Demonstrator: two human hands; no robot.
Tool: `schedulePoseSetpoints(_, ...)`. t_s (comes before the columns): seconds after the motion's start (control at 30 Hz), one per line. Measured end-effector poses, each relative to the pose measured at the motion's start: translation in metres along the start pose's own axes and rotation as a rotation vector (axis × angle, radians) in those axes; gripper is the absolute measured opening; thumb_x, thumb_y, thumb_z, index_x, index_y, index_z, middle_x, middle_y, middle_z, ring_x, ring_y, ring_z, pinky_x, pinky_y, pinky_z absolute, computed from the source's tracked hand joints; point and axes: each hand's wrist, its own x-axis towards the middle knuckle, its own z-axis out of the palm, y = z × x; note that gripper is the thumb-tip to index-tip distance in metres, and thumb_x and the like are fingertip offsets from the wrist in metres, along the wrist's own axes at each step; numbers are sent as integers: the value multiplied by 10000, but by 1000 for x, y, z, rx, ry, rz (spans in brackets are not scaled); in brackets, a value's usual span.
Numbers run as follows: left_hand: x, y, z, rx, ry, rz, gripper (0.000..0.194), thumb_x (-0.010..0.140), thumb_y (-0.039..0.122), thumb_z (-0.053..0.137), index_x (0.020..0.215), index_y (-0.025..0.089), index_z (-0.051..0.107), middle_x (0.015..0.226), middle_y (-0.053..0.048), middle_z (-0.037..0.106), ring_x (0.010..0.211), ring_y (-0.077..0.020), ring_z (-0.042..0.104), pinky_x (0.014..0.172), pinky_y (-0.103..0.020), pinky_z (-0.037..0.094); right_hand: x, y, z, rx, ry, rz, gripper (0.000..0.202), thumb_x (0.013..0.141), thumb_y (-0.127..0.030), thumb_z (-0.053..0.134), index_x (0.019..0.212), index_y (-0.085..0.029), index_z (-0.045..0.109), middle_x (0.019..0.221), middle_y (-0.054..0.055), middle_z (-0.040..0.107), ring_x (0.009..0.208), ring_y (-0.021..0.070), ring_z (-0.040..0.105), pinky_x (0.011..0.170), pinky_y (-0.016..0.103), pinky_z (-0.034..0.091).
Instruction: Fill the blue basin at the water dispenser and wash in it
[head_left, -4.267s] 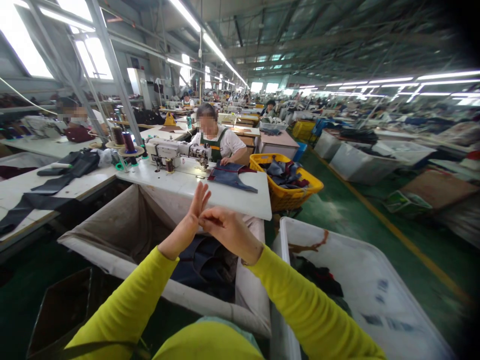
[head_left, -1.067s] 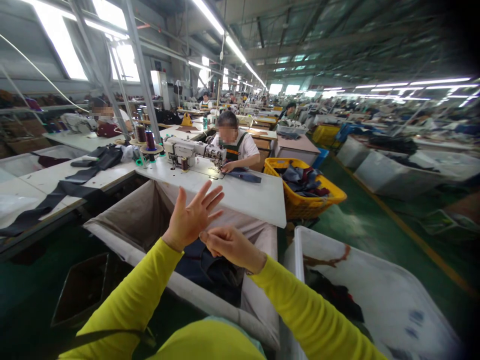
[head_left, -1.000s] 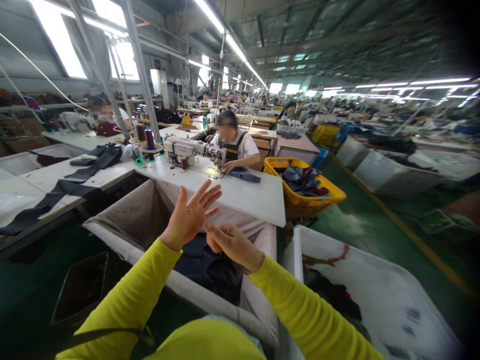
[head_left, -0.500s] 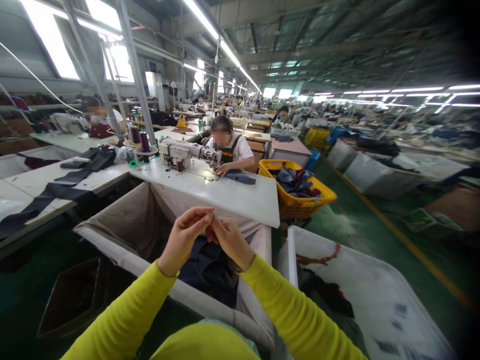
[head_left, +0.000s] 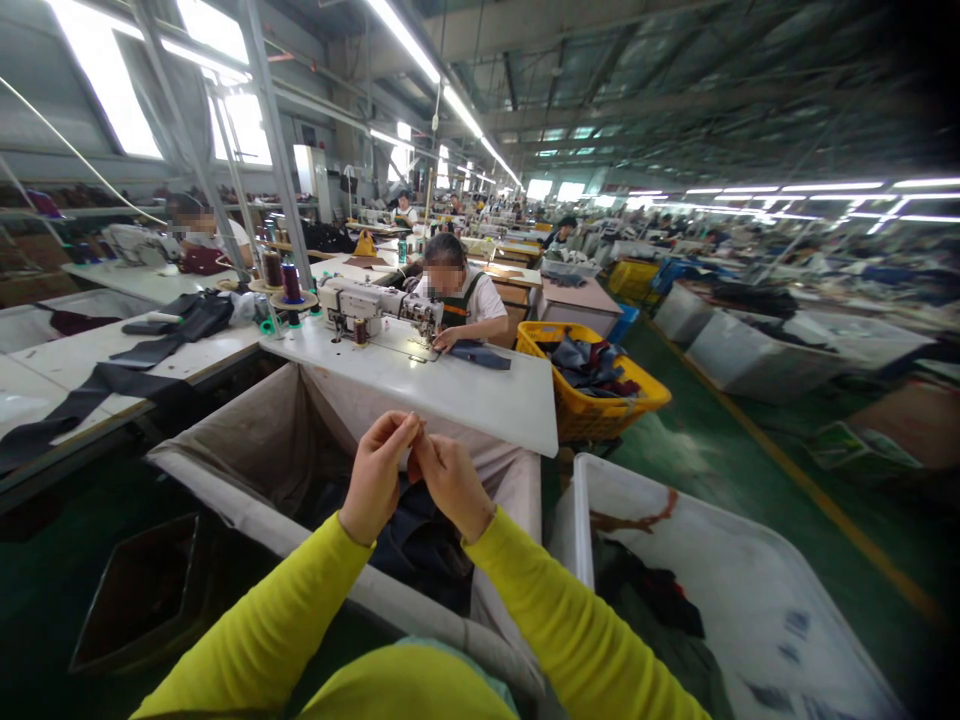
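My left hand (head_left: 379, 475) and my right hand (head_left: 454, 480) meet at the fingertips above a cloth-lined bin (head_left: 247, 490). Both are closed in a pinch, thumbs against forefingers. Whatever lies between the fingertips is too small to make out. Dark blue fabric pieces (head_left: 424, 550) lie in the bin below my hands. Beyond the bin stands a white sewing table (head_left: 495, 400).
A person (head_left: 480, 300) works at a sewing machine (head_left: 367, 305) across the bin. A yellow basket (head_left: 607, 410) of fabric stands to the right, with a white plastic tub (head_left: 750, 560) nearer. An open box (head_left: 135, 600) sits at lower left.
My left hand has turned more upright and shifted slightly right. My right hand has moved a little left, its fingers more upright. The fingertips remain together.
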Motion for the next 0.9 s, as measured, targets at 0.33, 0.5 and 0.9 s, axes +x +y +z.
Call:
schedulePoseSetpoints(0.33,9,0,-16,-111,-196,-154,407,810,508,511,880,133,651,691,-12,597,538,-95,544,486,-222,433,3,5,0,52,39,9,578,902,-526,250,498,-173,465,496,16,531,532,112,532,568,243,346)
schedulePoseSetpoints(0.5,5,6,-19,-41,-204,-86,178,716,238,687,866,164,626,695,32,568,566,-77,541,498,-195,446,5,6,-1,-20,13,-8,549,904,-502,279,513,-171,477,510,14,548,521,108,522,549,241,329)
schedulePoseSetpoints(0.9,11,-8,-24,75,-50,36,234,708,318,692,644,157,534,551,45,539,489,-68,481,460,-183,407,4,0,4,-505,7,-66,528,933,-363,247,585,-170,595,634,55,653,575,131,566,576,282,314)
